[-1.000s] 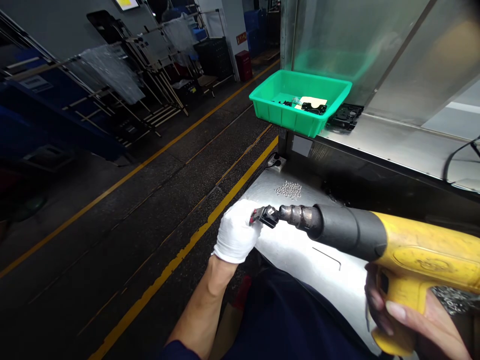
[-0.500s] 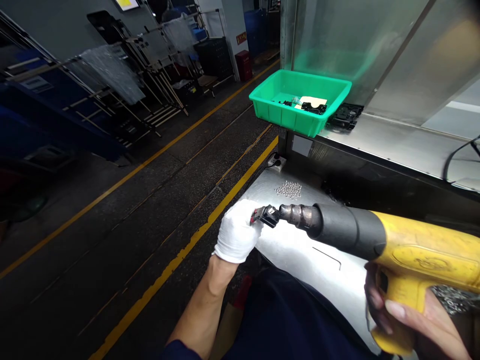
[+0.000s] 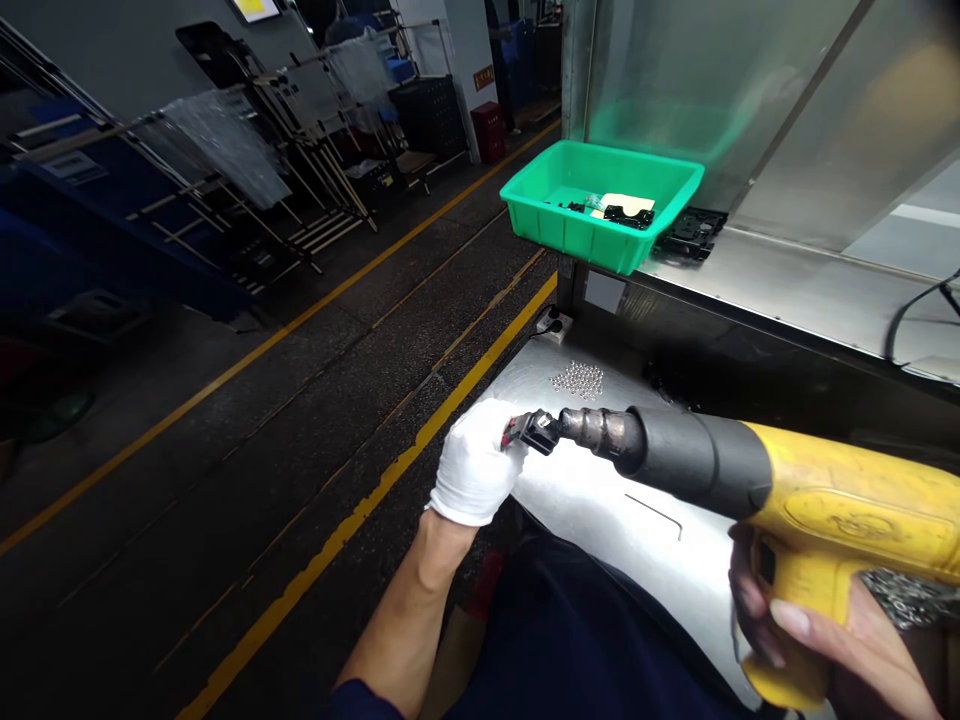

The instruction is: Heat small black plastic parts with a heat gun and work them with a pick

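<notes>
Yellow heat gun [image 3: 832, 505] at gloved hand's [image 3: 472, 465] black connector [image 3: 536, 432]

Can't actually read anything here, tbh. The red sign [image 3: 484, 77] on the far wall, upper middle, and the molded logo [image 3: 855, 525] on the yellow heat gun [image 3: 817, 490], right side, are both too small or worn to make out.

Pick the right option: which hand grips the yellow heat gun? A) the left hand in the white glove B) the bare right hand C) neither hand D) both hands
B: the bare right hand wraps the grip of the yellow heat gun, while the white-gloved left hand holds a small black part in front of it.
</notes>
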`<state>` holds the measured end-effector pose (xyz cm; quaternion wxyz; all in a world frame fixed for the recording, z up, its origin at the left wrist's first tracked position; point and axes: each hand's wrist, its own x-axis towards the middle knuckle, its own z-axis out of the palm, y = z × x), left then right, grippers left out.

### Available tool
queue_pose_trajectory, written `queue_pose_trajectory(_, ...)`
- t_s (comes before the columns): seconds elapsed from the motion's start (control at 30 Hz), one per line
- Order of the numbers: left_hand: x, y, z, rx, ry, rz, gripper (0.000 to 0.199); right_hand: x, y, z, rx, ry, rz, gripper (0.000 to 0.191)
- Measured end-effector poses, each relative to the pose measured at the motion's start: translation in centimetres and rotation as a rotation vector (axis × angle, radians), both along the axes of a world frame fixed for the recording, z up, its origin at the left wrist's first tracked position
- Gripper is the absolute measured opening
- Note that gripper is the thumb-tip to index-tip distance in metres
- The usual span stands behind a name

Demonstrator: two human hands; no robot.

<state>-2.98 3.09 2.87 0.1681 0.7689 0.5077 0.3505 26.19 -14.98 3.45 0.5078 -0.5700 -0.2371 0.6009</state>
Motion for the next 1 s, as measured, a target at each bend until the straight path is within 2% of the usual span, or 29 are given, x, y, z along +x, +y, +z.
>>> queue_pose_trajectory(0.1, -0.2, 0.0, -0.4, 0.002, 0.001, -0.001, 0.012, 0.2, 0.2, -0.5, 0.01, 0.009, -0.006, 0.043)
queue_pose_trajectory(0.17, -0.5, 0.1, -1.0, -0.001, -0.003, 0.007, 0.011, 0.4, 0.8, -1.7, 0.041, 0.04, -0.02, 0.05)
queue_pose_trajectory(0.27, -1.4, 0.0, -2.2, -0.03, -0.018, 0.05, 0.017, 0.3, 2.6, -4.5, 0.055, 0.135, -0.09, 0.053)
queue_pose_trajectory(0.4, -3.2, -0.6, -3.3, -0.091, -0.042, 0.097, 0.014, -1.3, 5.7, -8.4, -0.019, 0.215, -0.164, 0.042)
queue_pose_trajectory(0.5, -5.3, -1.3, -3.6, -0.118, -0.02, 0.131, 0.01, -3.2, 6.8, -9.9, -0.077, 0.228, -0.13, 0.038)
queue_pose_trajectory(0.6, -7.7, -1.4, -3.6, -0.109, 0.025, 0.168, 0.011, -4.7, 6.9, -9.6, -0.119, 0.226, -0.059, 0.043)
queue_pose_trajectory(0.8, -11.6, 0.8, -3.9, -0.083, 0.14, 0.197, 0.009, -6.5, 8.3, -6.3, -0.067, 0.155, 0.232, 0.045)
queue_pose_trajectory(1.0, -13.7, 3.8, -3.8, -0.025, 0.165, 0.178, 0.008, -9.1, 10.2, -4.6, -0.105, 0.095, 0.271, 0.048)
